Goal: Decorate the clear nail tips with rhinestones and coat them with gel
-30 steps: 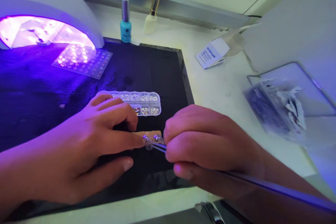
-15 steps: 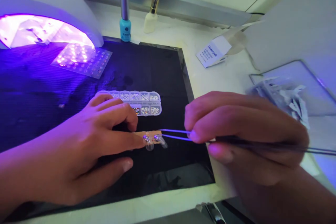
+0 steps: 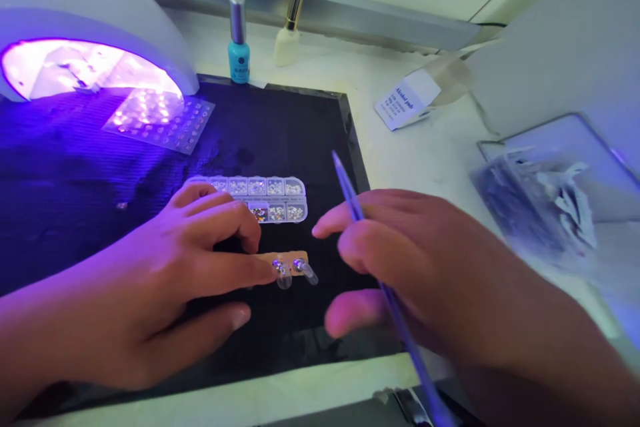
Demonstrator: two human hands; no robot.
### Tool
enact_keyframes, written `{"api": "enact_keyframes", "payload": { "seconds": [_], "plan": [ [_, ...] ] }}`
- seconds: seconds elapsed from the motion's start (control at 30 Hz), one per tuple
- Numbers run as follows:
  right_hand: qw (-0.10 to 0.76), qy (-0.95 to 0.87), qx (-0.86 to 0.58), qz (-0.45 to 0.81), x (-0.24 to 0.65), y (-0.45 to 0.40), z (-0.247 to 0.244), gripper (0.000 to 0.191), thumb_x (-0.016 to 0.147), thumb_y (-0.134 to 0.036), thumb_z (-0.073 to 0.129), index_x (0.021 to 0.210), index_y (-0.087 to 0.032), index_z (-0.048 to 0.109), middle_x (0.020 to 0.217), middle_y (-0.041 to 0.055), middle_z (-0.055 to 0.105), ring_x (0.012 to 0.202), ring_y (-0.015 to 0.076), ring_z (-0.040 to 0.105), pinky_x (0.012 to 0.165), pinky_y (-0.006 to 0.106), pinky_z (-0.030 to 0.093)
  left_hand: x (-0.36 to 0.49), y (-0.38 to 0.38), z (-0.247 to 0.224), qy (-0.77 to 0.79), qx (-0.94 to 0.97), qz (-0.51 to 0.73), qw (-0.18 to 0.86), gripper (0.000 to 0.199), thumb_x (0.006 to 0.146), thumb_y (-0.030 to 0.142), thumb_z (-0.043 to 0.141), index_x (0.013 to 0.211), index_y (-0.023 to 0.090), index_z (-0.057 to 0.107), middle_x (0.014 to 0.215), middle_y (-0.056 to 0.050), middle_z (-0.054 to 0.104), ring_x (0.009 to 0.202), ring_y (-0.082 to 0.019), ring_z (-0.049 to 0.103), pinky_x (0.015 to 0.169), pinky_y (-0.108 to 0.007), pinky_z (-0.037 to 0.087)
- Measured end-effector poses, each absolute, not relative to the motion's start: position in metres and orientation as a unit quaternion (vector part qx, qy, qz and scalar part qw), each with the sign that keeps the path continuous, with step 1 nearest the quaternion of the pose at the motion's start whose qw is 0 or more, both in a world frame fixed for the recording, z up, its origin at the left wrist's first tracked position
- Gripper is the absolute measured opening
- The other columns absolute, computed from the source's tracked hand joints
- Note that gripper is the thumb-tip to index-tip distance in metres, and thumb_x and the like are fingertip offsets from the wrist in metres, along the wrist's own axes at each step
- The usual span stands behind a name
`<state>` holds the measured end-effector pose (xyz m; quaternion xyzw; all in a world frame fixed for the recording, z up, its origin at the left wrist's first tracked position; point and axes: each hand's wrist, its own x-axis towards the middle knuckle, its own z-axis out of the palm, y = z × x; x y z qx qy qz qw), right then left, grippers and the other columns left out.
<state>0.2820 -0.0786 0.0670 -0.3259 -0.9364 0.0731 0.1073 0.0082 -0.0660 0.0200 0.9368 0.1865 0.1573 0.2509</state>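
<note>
My left hand [image 3: 175, 273] lies over the black mat, its index finger stretched along a beige strip [image 3: 303, 256] and pressing on it; the thumb is apart. Two clear false nail tips [image 3: 285, 279] with shiny silver gems stick out from the strip, one of them slanted to the right. Part of the strip is hidden by my finger. Just behind, a clear case of rhinestones [image 3: 276, 201] is partly covered by my curled fingers. My right hand [image 3: 400, 260] holds slim tweezers [image 3: 347, 187] slantwise between its fingers, pointed end up and away; its thumb and forefinger are apart.
A glowing nail lamp [image 3: 170, 40] stands back left, a sheet of gems [image 3: 187, 127] at its mouth. Behind the mat are a blue polish bottle [image 3: 239, 57] and a cream one [image 3: 287, 43]. An alcohol pad box [image 3: 403, 103] and a container of packets [image 3: 530, 200] sit right.
My right hand has opened its pinch and turned the tweezers from pointing left at the strip to slanting upward, away from the nail tips. My left hand and the strip have barely moved.
</note>
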Motion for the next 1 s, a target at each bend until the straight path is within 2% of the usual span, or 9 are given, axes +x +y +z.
{"api": "enact_keyframes", "payload": {
  "seconds": [0.13, 0.27, 0.47, 0.63, 0.8, 1.0],
  "plan": [
    [0.122, -0.951, -0.279, 0.057, 0.274, -0.078, 0.057, 0.032, 0.105, -0.046, 0.053, 0.086, -0.021, 0.048, 0.086, 0.0065, 0.071, 0.072, 0.0212, 0.064, 0.067, 0.036, 0.047, 0.009, -0.068, 0.019, 0.198, 0.932, 0.165, 0.257, 0.034, 0.097, 0.02, 0.053, 0.129, 0.026, 0.063, 0.106, -0.004, 0.055, 0.096, -0.021, 0.051, 0.089, -0.04, 0.04],
    [0.143, -0.949, -0.269, 0.076, 0.272, -0.078, 0.051, 0.021, 0.097, -0.031, 0.067, 0.091, -0.019, 0.05, 0.097, 0.009, 0.072, 0.083, 0.0236, 0.065, 0.074, 0.037, 0.049, 0.01, -0.067, 0.017, 0.192, 0.931, 0.169, 0.262, 0.038, 0.096, 0.019, 0.055, 0.133, 0.025, 0.061, 0.107, -0.004, 0.056, 0.097, -0.022, 0.052, 0.093, -0.041, 0.041],
    [0.161, -0.944, -0.271, 0.094, 0.266, -0.083, 0.042, 0.017, 0.095, -0.025, 0.066, 0.096, -0.018, 0.051, 0.102, 0.0109, 0.073, 0.09, 0.0255, 0.066, 0.08, 0.041, 0.051, 0.009, -0.066, 0.018, 0.179, 0.932, 0.16, 0.273, 0.037, 0.095, 0.019, 0.056, 0.13, 0.025, 0.062, 0.111, -0.006, 0.056, 0.1, -0.024, 0.049, 0.091, -0.041, 0.041],
    [0.182, -0.942, -0.268, 0.089, 0.263, -0.083, 0.039, 0.01, 0.096, -0.018, 0.058, 0.091, -0.019, 0.049, 0.097, 0.0094, 0.073, 0.086, 0.0232, 0.066, 0.078, 0.038, 0.051, 0.01, -0.068, 0.019, 0.194, 0.928, 0.164, 0.273, 0.038, 0.095, 0.017, 0.055, 0.132, 0.027, 0.061, 0.109, -0.004, 0.056, 0.098, -0.022, 0.05, 0.093, -0.04, 0.039],
    [0.194, -0.94, -0.263, 0.094, 0.261, -0.082, 0.036, 0.013, 0.093, -0.013, 0.054, 0.087, -0.021, 0.046, 0.089, 0.0059, 0.073, 0.08, 0.0194, 0.065, 0.075, 0.035, 0.05, 0.01, -0.067, 0.017, 0.183, 0.931, 0.157, 0.275, 0.041, 0.094, 0.017, 0.056, 0.133, 0.026, 0.06, 0.111, -0.005, 0.053, 0.099, -0.023, 0.05, 0.095, -0.041, 0.038],
    [0.206, -0.941, -0.257, 0.082, 0.259, -0.081, 0.035, 0.016, 0.096, -0.012, 0.051, 0.085, -0.021, 0.044, 0.086, 0.0049, 0.073, 0.078, 0.0188, 0.067, 0.073, 0.035, 0.049, 0.01, -0.066, 0.018, 0.181, 0.935, 0.163, 0.259, 0.038, 0.094, 0.02, 0.056, 0.131, 0.027, 0.061, 0.11, -0.006, 0.053, 0.099, -0.024, 0.048, 0.094, -0.043, 0.041]
  ]
}}
